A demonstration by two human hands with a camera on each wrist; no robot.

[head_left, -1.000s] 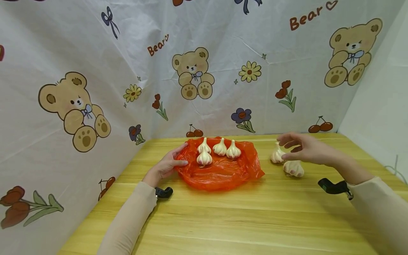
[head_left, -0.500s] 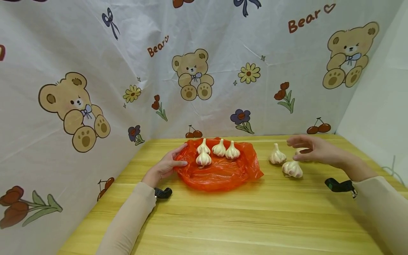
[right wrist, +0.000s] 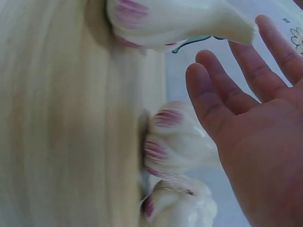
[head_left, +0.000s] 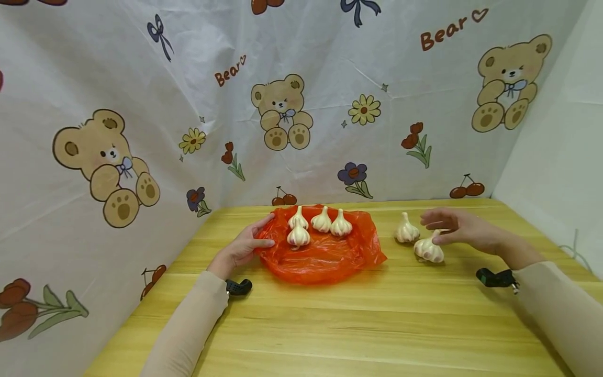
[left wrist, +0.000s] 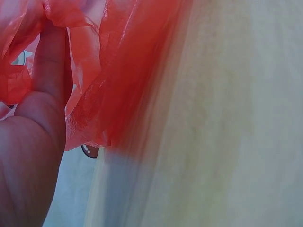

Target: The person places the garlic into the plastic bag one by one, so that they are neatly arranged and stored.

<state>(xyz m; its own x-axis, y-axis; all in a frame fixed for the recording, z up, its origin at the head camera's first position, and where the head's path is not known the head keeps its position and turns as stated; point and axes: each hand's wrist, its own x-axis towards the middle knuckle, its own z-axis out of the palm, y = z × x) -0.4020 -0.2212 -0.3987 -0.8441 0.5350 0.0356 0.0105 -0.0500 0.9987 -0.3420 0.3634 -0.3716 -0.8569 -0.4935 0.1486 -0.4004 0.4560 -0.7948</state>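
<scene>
My left hand (head_left: 241, 247) grips the left edge of a crumpled red plastic bag (head_left: 325, 264), thumb inside and fingers outside. Inside the bag, several white garlic bulbs (head_left: 299, 235) sit towards the back left. On the table right of it stand two more bulbs, a rear one (head_left: 406, 230) and a front one (head_left: 430, 252). Above the front bulb hovers my right hand (head_left: 466, 230), fingers loosely bent and holding nothing. In the right wrist view three bulbs show beside the open palm, the top one (right wrist: 161, 21) near the fingertips; my hand hides the third in the head view.
The wooden table (head_left: 301, 324) meets a white cloth backdrop (head_left: 315, 173) printed with bears and flowers at the back and left. A plain white wall (head_left: 551, 178) rises on the right, where a thin cable (head_left: 576, 251) lies.
My right hand has moved right from above the rear bulb, then dropped slightly, covering the third bulb that showed half a second ago. The left hand and bag stay put; the head view shifts slightly.
</scene>
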